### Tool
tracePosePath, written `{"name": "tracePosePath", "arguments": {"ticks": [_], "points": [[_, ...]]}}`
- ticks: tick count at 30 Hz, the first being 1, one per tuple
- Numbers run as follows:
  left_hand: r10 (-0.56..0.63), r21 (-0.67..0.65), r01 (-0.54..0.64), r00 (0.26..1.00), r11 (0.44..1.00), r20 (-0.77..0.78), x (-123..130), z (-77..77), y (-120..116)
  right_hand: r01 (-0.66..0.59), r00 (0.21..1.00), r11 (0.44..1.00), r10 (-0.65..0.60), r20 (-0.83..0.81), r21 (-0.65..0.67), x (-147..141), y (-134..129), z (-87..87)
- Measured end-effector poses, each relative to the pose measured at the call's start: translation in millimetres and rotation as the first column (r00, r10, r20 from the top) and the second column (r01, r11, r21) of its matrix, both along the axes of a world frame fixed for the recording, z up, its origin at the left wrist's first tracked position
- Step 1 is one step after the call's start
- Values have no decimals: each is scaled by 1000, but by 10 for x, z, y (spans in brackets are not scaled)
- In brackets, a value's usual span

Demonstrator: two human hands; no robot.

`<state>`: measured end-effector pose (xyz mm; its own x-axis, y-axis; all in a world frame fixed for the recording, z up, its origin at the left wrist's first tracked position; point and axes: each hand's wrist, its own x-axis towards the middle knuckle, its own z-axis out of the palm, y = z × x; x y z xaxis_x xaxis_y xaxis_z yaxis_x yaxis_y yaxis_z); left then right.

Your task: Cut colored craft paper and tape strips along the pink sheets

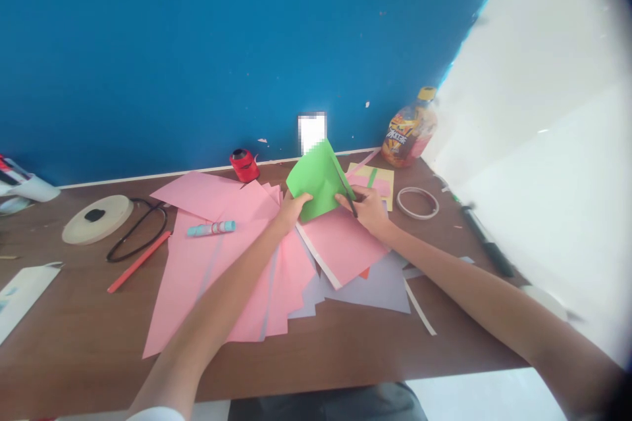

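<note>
While my left hand (295, 209) pinches the near left edge of the green sheet (313, 177), my right hand (371, 210) grips a dark tool (352, 206) (scissors by the look, partly hidden) at that sheet's right edge. Both hands closed on something, neither wide. From my remote post I see the green sheet raised off the bench (365, 355), mid-scene, tilted, above the pink sheets (217, 276). Light blue tube (200, 230) lies on the pink, left of my left hand. Lavender sheets (378, 289) poke out on the near side, from under the pink. Far side: red roll (240, 167) left of the green sheet, bottle (405, 138) far right. Pale ring (418, 217) sits right of my right hand; red stick (139, 262) and cream disc (111, 218), left.
</note>
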<state>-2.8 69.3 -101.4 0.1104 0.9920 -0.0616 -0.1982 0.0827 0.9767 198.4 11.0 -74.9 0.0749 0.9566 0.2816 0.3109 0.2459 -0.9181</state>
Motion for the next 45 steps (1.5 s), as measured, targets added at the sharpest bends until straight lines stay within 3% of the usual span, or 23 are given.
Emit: {"name": "tracePosePath", "arguments": {"ticks": [12, 18, 25, 36, 45], "points": [[-15, -28, 17, 998, 999, 67, -2, -6, 7, 31, 999, 999, -31, 37, -9, -8, -6, 2], [-3, 12, 2, 995, 1000, 99, 6, -12, 23, -11, 1000, 995, 10, -9, -103, -9, -14, 5], [-15, -15, 16, 995, 1000, 99, 8, 16, 2, -19, 999, 997, 17, -34, -68, -12, 10, 15], [-111, -52, 113, 993, 992, 31, -13, 62, -50, -121, 969, 981, 84, -233, -149, -9, 42, 113], [-179, -78, 171, 979, 982, -99, -37, 43, -70, -82, 959, 987, 40, -279, -139, 0, 76, 217]]}}
